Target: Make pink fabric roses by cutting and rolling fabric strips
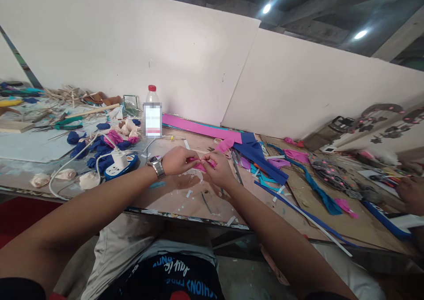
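My left hand (177, 161) and my right hand (217, 169) meet over the middle of the table, fingertips almost touching. Both pinch a small piece of pink crepe paper (208, 162); part of it is hidden behind my fingers. A metal watch (156, 167) is on my left wrist. Just beyond my right hand lie a long pink strip (198, 127) and dark blue strips (261, 158). Paper scraps are scattered on the tabletop around my hands.
A red-capped bottle (152, 114) stands behind my left hand. Left of my wrist sit a blue-and-white power strip (121, 166) with a white cable and crumpled blue, pink and cream rosettes (99, 147). Green-handled pliers (68, 123) lie farther left. Another person's hand (410, 189) shows at right.
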`<state>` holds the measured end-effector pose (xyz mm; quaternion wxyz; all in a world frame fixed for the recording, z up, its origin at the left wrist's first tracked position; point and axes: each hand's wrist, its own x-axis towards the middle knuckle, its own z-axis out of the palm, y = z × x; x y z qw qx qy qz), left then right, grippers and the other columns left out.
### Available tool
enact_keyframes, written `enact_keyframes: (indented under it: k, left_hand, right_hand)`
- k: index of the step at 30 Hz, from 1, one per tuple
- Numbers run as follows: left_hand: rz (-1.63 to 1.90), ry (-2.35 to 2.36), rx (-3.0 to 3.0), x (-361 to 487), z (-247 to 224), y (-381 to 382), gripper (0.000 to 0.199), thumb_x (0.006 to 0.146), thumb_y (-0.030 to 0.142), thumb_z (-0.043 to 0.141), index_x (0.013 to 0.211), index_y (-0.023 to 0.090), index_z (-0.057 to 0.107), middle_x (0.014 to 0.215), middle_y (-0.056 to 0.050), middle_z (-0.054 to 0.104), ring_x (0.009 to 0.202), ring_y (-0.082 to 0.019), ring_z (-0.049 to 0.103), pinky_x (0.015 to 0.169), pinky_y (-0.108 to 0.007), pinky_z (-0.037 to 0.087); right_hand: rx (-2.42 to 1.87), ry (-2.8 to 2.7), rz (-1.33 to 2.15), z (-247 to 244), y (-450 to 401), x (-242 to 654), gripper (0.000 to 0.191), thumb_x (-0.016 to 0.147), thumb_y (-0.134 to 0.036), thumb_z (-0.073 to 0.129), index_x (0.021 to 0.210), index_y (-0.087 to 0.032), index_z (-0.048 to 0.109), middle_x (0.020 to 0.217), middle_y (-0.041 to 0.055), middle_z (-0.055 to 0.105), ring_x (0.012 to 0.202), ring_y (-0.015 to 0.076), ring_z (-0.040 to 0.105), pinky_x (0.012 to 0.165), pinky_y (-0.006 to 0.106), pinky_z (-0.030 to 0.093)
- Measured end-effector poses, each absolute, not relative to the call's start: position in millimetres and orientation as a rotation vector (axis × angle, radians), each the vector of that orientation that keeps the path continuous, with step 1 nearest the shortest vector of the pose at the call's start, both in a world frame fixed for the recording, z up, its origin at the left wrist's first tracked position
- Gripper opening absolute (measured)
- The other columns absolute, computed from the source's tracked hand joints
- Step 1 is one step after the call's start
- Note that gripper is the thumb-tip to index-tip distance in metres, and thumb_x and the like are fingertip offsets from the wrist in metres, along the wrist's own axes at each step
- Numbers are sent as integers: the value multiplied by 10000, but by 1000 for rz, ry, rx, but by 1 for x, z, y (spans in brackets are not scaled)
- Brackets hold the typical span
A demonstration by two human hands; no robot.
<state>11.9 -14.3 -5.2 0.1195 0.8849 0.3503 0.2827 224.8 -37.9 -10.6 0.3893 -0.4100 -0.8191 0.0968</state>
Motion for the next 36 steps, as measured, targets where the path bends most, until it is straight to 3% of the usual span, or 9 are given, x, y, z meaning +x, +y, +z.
enact_keyframes:
  k: [9, 26, 36]
  left_hand:
    - [771, 961, 2579, 10, -5, -12, 275, 960, 395, 563, 937, 203, 759, 783, -46, 754, 713, -167, 658, 665, -258, 379]
    - [631, 874, 2333, 7, -4, -11, 314, 935, 386, 578, 779, 165, 736, 702, -30, 742, 605, -136, 624, 582, -244, 368]
    - [600, 777, 2095, 9, -5, -11, 315, 926, 414, 600, 813, 145, 719, 754, -58, 766, 617, -132, 654, 563, -216, 420]
  right_hand:
    - [-1056, -2125, 227, -9, -39, 225, 157, 908, -232, 606, 769, -203, 674, 782, 33, 701, 789, 210, 593, 786, 356, 407]
    - [-1065, -2123, 265, -9, -38, 227, 96, 873, -213, 636, 807, -201, 704, 793, 31, 736, 751, 197, 642, 744, 332, 435]
    - [-1079, -2173, 154, -7, -40, 227, 88, 900, -241, 693, 895, -238, 780, 870, 34, 801, 825, 228, 700, 826, 382, 403]
